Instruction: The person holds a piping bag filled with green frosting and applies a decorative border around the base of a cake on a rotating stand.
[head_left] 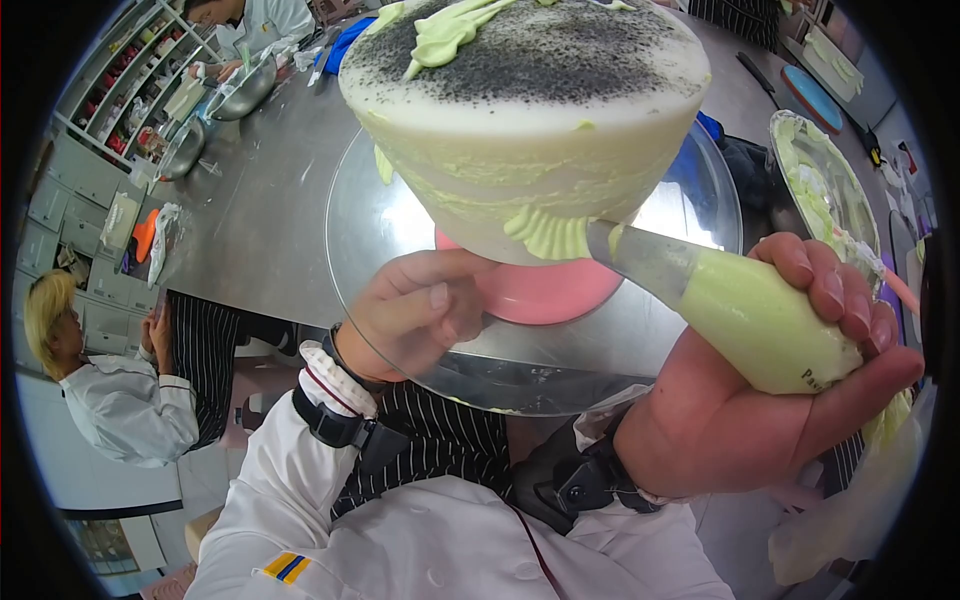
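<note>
Grip of the right hand is closed full around a piping bag filled with pale green cream, fingers wrapped over its fat end. The bag's long axis runs from that hand at lower right up and to the left. Its metal nozzle points left at the cake, with the tip touching the lower edge of the cake's side, where a ribbed green shell sits. The cake is upright on a pink base on a glass disc, its top dusted with dark crumbs.

Left hand lies curled on the disc near its rim, just beside the pink base; whether it clamps the rim cannot be told.

A bowl smeared with green cream stands to the right on the steel tabletop. A seated person is at far left.
</note>
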